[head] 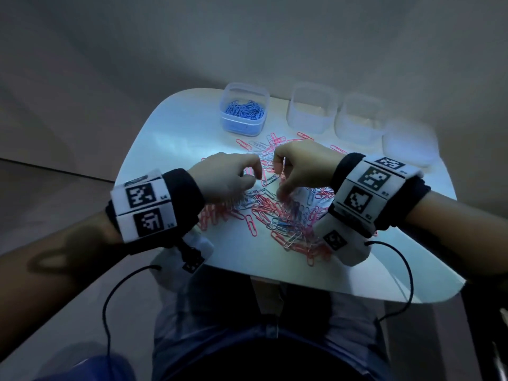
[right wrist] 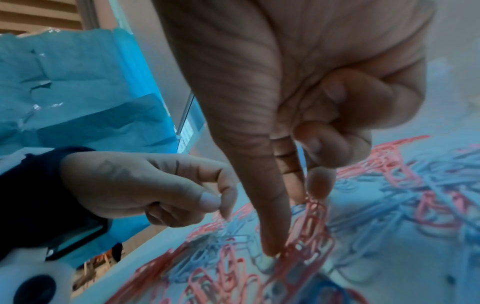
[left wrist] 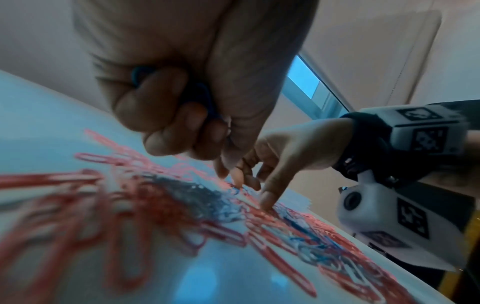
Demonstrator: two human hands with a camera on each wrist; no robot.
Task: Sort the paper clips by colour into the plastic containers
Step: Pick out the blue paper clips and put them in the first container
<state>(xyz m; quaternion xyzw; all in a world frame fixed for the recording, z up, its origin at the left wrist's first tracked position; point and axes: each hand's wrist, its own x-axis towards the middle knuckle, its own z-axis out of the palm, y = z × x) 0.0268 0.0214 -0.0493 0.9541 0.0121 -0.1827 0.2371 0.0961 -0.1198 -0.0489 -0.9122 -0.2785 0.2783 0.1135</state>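
pile of paper clips (head: 277,215): pink, red, pale blue, spread loose mid-tabletop (head: 170,138) | left hand (head: 220,180): blue clips (left wrist: 200,92) clutched in curled fingers | right hand (head: 299,166): pink clip (right wrist: 315,207) pinched | container (head: 244,111): blue clips held, far edge

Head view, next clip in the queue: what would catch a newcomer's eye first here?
First the tangled heap of pink, red, blue and pale paper clips spread over the middle of the white table, with the left hand and right hand working in it. Then the row of containers along the far edge: only the leftmost container holds clips, all blue. The left wrist view shows blue clips tucked under the left hand's curled fingers.
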